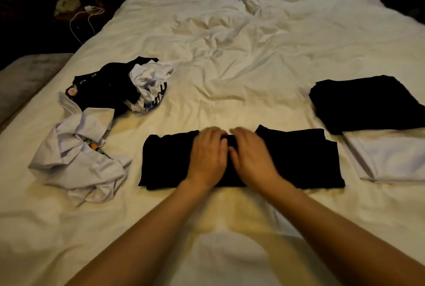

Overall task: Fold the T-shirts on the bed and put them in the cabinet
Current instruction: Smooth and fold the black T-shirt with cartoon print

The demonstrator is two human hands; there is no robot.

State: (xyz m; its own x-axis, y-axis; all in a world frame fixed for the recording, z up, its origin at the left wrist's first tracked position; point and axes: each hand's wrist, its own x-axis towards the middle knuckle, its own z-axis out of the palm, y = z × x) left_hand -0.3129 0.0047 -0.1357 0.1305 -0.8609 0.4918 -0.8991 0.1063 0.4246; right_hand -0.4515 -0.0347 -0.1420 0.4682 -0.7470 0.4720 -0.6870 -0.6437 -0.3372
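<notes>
Hands first: my left hand (208,154) and right hand (251,156) lie side by side on the black T-shirt (299,159), which is folded into a long strip across the bed (230,55), directly in front of me. Both hands rest palm-down on the middle of the strip. The fingers (215,135) of the left hand look curled over the far edge of the cloth at the centre, and those of the right hand seem to do the same; motion blur prevents me confirming a firm grasp, but I judge both are gripping the fabric there.

To the right of the black T-shirt lie two finished items: a folded white T-shirt (388,159) just beside it, and a folded black T-shirt (365,104) beyond that, overlapping the white one's far edge. To its left lie a crumpled white T-shirt (78,159) and, further off, a heap of dark and white garments (124,85). A nightstand (78,9) stands beyond the bed's left edge, with a white cable on it. No cabinet is in view.

Risks, as I judge them: the strip's right end is uneven, with one layer stepping out, so the next fold may come out lopsided. The rumpled bedding underneath could let layers slip. Several garments remain unfolded, so the task is roughly half done at best.
</notes>
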